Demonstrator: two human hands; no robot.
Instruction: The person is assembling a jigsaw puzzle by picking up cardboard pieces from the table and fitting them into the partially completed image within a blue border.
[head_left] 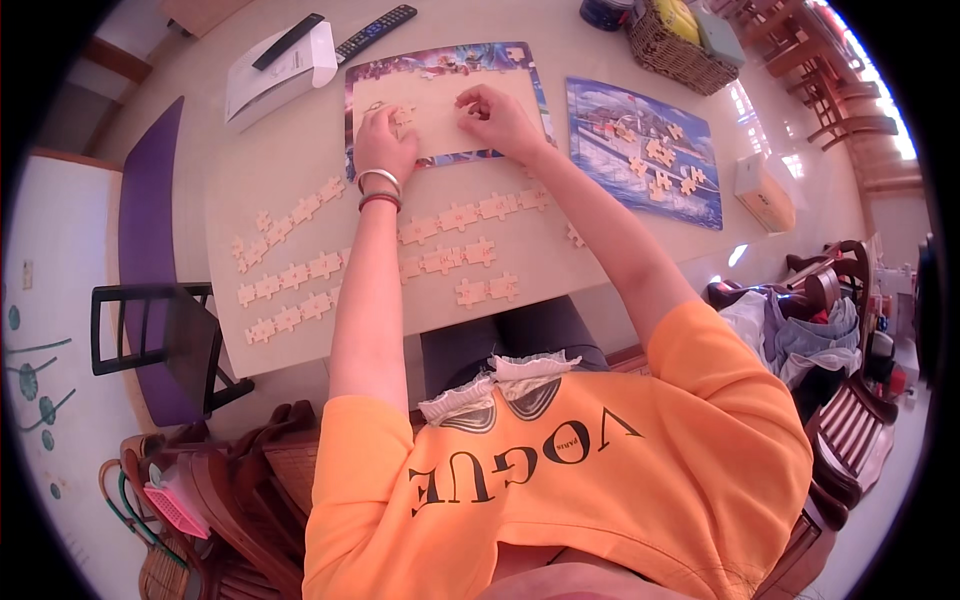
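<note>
The left hand (386,147) is the nearer of the two to the small cluster of pale puzzle pieces (405,115) in the left part of the puzzle tray (437,130); these pieces lie right at its fingertips and just to their right, on the person's far side of the palm. The cluster is partly covered by the hand, and its visible part runs roughly sideways, much as the tray's long axis does, from left to right across the desk (590,255). The left fingers are bent down over the tray; whether they pinch a piece or merely rest on it cannot be told. The right hand (488,115) hangs over the tray's right part, its fingers curled loosely and directed left, with a bare stretch of tray between them and the cluster; whether something small sits within that curl cannot be told either. Nearer the body, rows of pale puzzle pieces (268,290) lie outside the tray, slanting up toward the right and partly hidden by the left forearm. Right of the tray, a blue sea-scene board (595,130) carries more loose pieces (659,152), well apart from the left hand.
</note>
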